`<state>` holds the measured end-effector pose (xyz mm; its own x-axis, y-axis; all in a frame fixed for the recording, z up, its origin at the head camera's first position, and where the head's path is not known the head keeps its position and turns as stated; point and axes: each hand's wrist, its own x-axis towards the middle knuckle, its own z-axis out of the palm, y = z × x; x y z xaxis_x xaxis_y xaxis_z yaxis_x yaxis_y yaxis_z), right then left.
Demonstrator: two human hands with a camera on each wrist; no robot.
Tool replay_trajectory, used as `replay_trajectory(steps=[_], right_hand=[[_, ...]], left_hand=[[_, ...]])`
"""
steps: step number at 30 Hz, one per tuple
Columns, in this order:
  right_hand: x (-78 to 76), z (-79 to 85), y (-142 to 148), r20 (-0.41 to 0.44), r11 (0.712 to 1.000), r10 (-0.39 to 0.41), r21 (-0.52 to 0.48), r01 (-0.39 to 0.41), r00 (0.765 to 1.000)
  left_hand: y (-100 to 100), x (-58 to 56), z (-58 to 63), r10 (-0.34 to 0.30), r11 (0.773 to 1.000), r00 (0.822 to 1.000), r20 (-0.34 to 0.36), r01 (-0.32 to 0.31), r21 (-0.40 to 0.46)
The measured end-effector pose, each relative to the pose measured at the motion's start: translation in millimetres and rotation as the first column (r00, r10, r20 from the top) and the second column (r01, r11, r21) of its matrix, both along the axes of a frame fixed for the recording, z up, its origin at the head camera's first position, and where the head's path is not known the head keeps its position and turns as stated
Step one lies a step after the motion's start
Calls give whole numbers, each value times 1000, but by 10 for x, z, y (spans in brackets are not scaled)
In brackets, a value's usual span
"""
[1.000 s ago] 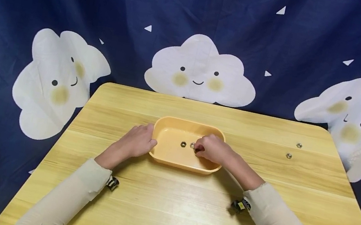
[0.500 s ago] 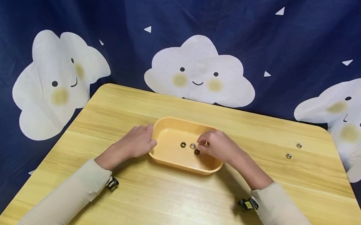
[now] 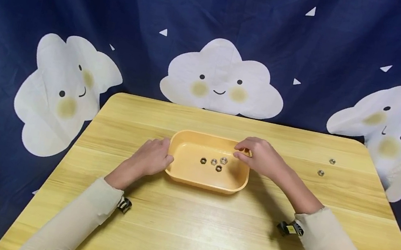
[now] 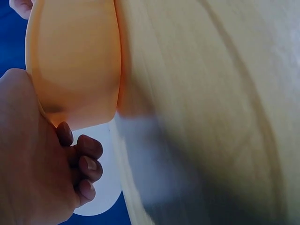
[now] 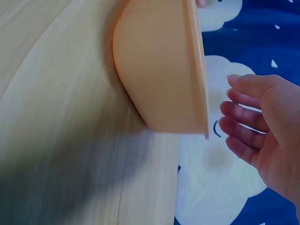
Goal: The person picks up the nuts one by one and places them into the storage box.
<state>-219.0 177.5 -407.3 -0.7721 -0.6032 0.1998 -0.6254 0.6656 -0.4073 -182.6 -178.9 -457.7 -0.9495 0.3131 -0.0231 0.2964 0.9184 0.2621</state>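
A shallow orange-yellow plastic tray sits on the wooden table. Its left end is gripped by my left hand, with the thumb over the rim; in the left wrist view that hand's fingers curl by the tray's outer corner. Inside the tray lie two dark hex nuts, one left and one nearer, and two silver hex nuts, one central and one larger. Over the tray's right end is my right hand. In the right wrist view its fingers are loosely bent and hold nothing, apart from the rim.
Two more silver nuts, one farther and one nearer, lie on the table to the right of the tray. Behind the table's far edge hangs a dark blue curtain with clouds.
My right hand has let go of a nut in the tray and moved right and up to the tray's right end, uncovering the nuts there. My left hand has stayed on the tray.
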Motion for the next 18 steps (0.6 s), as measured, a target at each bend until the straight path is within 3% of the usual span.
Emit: replay_trajectory(steps=[5,9,18], right_hand=[[17,3,175,-21,998,-45,-39,44,999],[29,-13,344,-52,995,-75,-69,71,996],[41,-113,792,-97,983,-168,-94,159,981]], left_hand=[[-9,15,1,7,999,998,-61,-9,-37],[-28,-1,-33,10,1000,994,-104,-12,-19],[-109,-28,-121,-62,998,980,-190,64,5]])
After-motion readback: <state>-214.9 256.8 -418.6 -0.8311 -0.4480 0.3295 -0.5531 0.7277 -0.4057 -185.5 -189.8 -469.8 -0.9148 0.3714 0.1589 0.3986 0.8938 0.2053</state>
